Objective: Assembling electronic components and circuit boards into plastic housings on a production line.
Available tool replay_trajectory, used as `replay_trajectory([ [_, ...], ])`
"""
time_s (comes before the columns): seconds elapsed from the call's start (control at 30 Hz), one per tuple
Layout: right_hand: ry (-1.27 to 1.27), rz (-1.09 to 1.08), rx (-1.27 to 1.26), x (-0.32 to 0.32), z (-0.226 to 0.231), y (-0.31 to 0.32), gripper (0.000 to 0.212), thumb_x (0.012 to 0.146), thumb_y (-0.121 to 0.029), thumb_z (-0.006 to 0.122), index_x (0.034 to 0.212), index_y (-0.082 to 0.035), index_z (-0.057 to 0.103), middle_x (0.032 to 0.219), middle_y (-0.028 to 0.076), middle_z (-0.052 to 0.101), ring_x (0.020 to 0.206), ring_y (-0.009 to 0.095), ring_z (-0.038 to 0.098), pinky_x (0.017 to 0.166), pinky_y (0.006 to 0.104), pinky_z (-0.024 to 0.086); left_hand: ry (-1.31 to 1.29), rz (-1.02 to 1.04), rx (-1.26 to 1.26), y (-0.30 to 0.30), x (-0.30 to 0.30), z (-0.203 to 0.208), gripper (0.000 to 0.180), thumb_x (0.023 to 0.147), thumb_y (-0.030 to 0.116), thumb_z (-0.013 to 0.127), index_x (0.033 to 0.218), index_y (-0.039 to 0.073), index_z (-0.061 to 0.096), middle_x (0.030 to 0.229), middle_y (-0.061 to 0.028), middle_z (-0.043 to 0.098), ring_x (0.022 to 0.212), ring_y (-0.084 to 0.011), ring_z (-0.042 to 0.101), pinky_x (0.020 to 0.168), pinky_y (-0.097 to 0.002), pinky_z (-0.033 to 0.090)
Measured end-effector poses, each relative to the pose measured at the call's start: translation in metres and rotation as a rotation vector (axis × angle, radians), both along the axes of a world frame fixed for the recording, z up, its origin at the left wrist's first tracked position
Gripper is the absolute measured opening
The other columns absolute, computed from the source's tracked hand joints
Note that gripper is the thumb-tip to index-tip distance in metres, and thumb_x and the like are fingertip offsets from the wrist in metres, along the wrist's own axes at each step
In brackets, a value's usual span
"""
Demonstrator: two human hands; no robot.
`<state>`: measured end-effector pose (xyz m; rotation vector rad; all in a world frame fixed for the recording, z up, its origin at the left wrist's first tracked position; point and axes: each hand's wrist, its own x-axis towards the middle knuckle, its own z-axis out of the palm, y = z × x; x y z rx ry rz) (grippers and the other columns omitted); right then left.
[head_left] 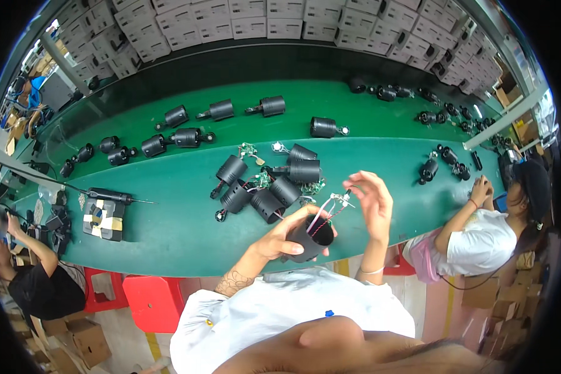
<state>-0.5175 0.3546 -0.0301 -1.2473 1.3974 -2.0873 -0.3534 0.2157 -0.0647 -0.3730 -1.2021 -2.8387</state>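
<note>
My left hand [282,239] wraps round a black cylindrical housing [310,244], tilted with its open end up. Pink-white wires and a twisted red-and-black pair [323,225] rise out of it to small white connectors [341,199]. At the top of these wires my right hand [374,202] has its fingers bent in, the tips closed at the wire ends; the exact grip is small and partly hidden. Just beyond my left hand lies a pile of similar black housings [267,205], some with green circuit boards [263,179] hanging out on wires.
An electric screwdriver [110,196] lies by a taped black block [103,219] at left. Finished-looking black cylinders [222,110] line the green bench's [187,240] far strip. White boxes [212,28] are stacked behind. Co-workers sit at left [47,280] and right [480,240]; a red stool [153,304] stands below.
</note>
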Motion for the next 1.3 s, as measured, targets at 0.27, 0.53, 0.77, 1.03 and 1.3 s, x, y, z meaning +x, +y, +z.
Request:
replay_trajectory([
  [0.27,-0.252,0.137,0.001,0.003,-0.024,-0.012,0.026,0.081,0.006,0.062,0.107,0.004,0.064,0.098,0.016,0.065,0.087,0.023,0.062,0.084,0.0326,0.051,-0.013,-0.048,0.28,0.002,0.007,-0.008,0.084,0.063,0.027,0.072,0.136,0.004,0.037,0.118,-0.024,0.057,0.079,-0.0282,0.064,0.057,-0.0305,0.052],
  [0.53,-0.097,0.158,-0.006,-0.003,-0.018,-0.013,0.013,0.082,0.005,0.06,0.094,0.002,0.064,0.093,0.013,0.064,0.084,0.022,0.06,0.079,0.0316,0.049,-0.121,0.057,0.192,0.007,0.015,0.005,0.091,0.059,0.023,0.077,0.138,0.005,0.034,0.116,-0.0216,0.058,0.082,-0.0281,0.064,0.064,-0.0322,0.053],
  [0.77,0.613,-0.101,0.368,-0.011,0.007,-0.014,0.005,0.084,0.0,0.06,0.08,-0.001,0.057,0.081,0.009,0.06,0.068,0.02,0.051,0.064,0.0304,0.042,-0.091,0.34,-0.38,0.007,0.016,0.004,0.102,0.059,0.009,0.081,0.143,0.007,0.023,0.12,-0.0168,0.057,0.099,-0.0284,0.061,0.085,-0.038,0.051],
  [1.03,0.636,0.069,0.484,-0.018,0.023,-0.007,0.026,0.086,-0.004,0.06,0.063,0.0,0.049,0.059,0.006,0.048,0.054,0.018,0.038,0.053,0.0305,0.034,-0.038,0.468,-0.856,0.003,0.026,-0.007,0.102,0.061,0.004,0.078,0.145,0.009,0.02,0.128,-0.0138,0.052,0.109,-0.0276,0.057,0.093,-0.0394,0.047],
  [1.3,0.528,0.288,0.628,-0.028,0.029,-0.016,0.04,0.086,-0.009,0.063,0.053,0.001,0.044,0.049,0.005,0.044,0.044,0.017,0.033,0.047,0.0299,0.031,0.109,0.31,-1.117,0.004,0.019,0.022,0.079,0.059,0.01,0.083,0.13,0.006,0.05,0.13,-0.0168,0.051,0.114,-0.0317,0.055,0.098,-0.0406,0.045],
])
